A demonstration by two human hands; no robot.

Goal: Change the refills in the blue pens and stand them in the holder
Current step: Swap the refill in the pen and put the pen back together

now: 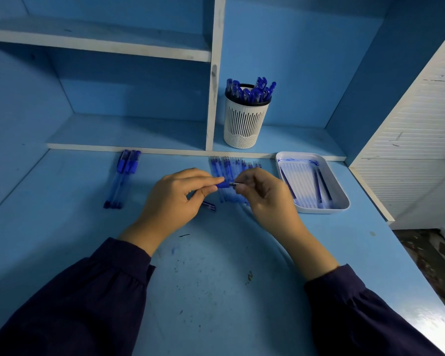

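Left hand (175,199) grips the pen (222,185) by its ribbed sleeve and holds it level above the surface (216,278), so the tip faces the right hand (262,196). The right hand pinches the tip end, probably unscrewing or seating it; can't tell which. Fresh refills (231,168) lie in a row just behind the hands, within short reach. The white tray (342,194) to the right holds loose refills, likely the spent ones, kept apart from the new. Waiting pens (122,178) lie to the left. A small loose part (209,206), maybe a cap, lies under the left hand. The holder (244,124) stands on the shelf (293,142) behind, already partly filled.
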